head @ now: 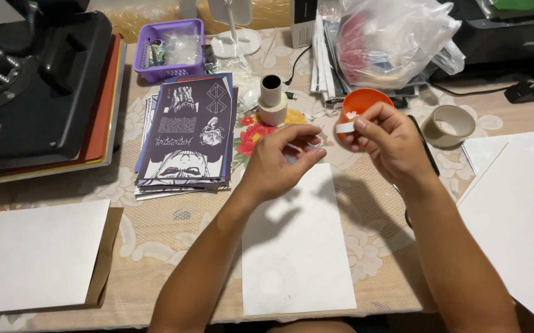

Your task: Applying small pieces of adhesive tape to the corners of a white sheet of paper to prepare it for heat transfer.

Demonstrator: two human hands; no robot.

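My right hand [383,137] pinches a small white strip of tape [344,127] between thumb and fingers, in front of an orange round lid [365,98]. Just to its left, my left hand [282,159] holds what looks like a clear tape roll [304,145], mostly hidden by the fingers. Both hands hover above a white sheet of paper [294,246] lying on the lace tablecloth. A stack of dark printed sheets [186,132] lies to the left of my left hand.
A heat press [29,80] stands at the far left. A purple basket [169,49], a cardboard tube [272,98], a tape roll [449,125], a plastic bag [390,40] and a printer [513,31] line the back. White sheets [520,203] lie right, another [35,256] left.
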